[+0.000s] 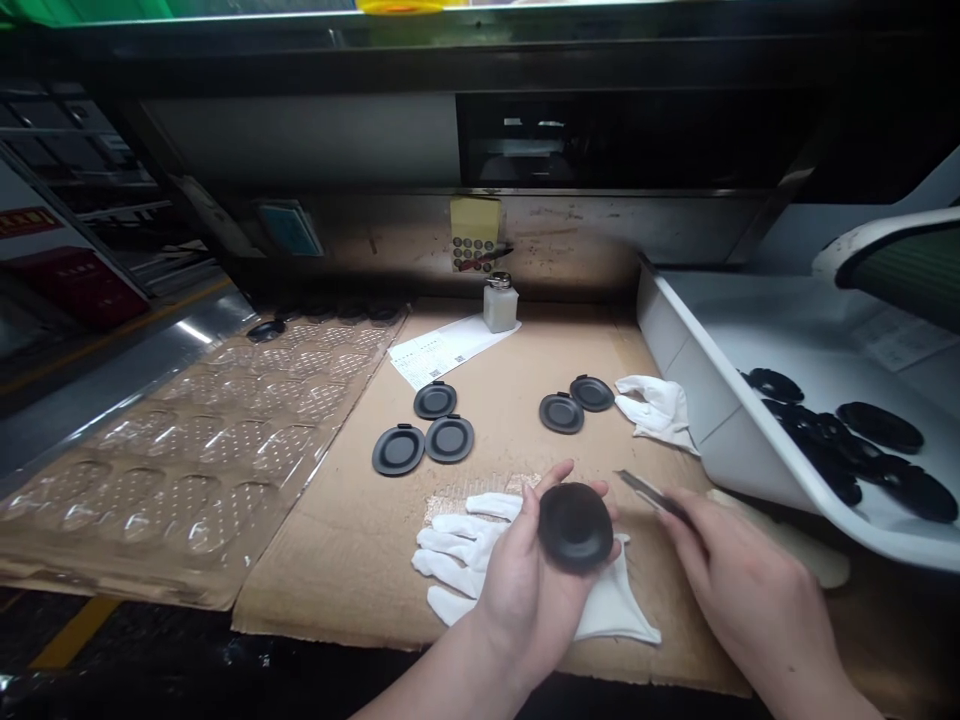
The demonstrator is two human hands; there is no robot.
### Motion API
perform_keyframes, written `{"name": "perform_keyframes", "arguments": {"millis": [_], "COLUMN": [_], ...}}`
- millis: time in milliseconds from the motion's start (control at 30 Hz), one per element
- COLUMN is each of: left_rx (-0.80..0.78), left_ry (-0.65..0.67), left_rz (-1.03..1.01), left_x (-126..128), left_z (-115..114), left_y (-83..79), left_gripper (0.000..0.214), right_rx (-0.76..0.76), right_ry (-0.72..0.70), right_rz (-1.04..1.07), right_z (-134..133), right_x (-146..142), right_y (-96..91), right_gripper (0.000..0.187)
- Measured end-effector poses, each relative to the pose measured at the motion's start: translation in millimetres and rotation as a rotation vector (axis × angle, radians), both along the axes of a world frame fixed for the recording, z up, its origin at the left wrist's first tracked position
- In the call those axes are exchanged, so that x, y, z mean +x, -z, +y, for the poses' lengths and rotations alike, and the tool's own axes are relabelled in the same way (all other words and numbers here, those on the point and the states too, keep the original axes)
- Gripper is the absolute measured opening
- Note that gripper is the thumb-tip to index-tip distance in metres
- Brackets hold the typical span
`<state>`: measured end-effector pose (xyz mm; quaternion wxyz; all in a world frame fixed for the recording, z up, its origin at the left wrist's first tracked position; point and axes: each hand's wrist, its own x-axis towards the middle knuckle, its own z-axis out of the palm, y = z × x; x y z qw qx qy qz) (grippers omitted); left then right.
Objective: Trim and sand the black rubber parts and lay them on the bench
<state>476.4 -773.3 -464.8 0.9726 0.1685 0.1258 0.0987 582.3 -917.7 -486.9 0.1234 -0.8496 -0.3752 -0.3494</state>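
Observation:
My left hand [525, 575] is closed around a round black disc-shaped part [575, 527], held up over a white glove [469, 555] lying on the cardboard sheet [337, 560]. My right hand [739, 580] grips a thin metal blade tool [646, 491], its tip pointing toward the held disc and a short way from it. Three black discs [435, 436] lie left of centre on the cardboard, and two black discs [576, 403] lie further right.
A clear plastic blister tray [202, 440] covers the left side. A white bin [720, 420] on the right holds several black parts [847, 450]. A second white glove [660, 410], a paper sheet [442, 350] and a small bottle [500, 303] sit behind.

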Motion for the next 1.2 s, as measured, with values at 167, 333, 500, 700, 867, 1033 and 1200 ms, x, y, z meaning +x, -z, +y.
{"name": "perform_keyframes", "arguments": {"millis": [167, 333, 500, 700, 867, 1033, 1200], "left_rx": [-0.092, -0.141, -0.131, -0.114, -0.1, -0.074, -0.059], "left_ry": [-0.014, -0.067, -0.093, -0.089, -0.097, -0.092, -0.09], "left_rz": [-0.009, -0.011, -0.005, -0.011, -0.006, -0.008, -0.004], "left_x": [0.5, 2.3, 2.3, 2.6, 3.3, 2.9, 2.5], "left_z": [0.6, 0.8, 0.7, 0.8, 0.5, 0.0, -0.2], "left_y": [-1.7, 2.3, 5.2, 5.0, 5.6, 5.2, 5.5], "left_gripper": [0.035, 0.025, 0.03, 0.03, 0.029, 0.028, 0.027], "right_rx": [0.105, 0.035, 0.027, 0.037, 0.032, 0.034, 0.025], "right_ry": [-0.152, -0.213, -0.204, -0.184, -0.19, -0.184, -0.19], "right_rz": [0.076, 0.205, 0.191, 0.2, 0.196, 0.198, 0.177], "right_z": [9.1, 24.9, 31.8, 32.3, 31.0, 32.5, 32.6], "right_x": [-30.0, -50.8, -52.2, -52.4, -51.7, -51.2, -51.3], "right_y": [-18.7, -15.1, -3.6, 0.2, -0.1, -0.9, -1.8], "right_gripper": [0.027, 0.03, 0.032, 0.031, 0.032, 0.032, 0.032]}}
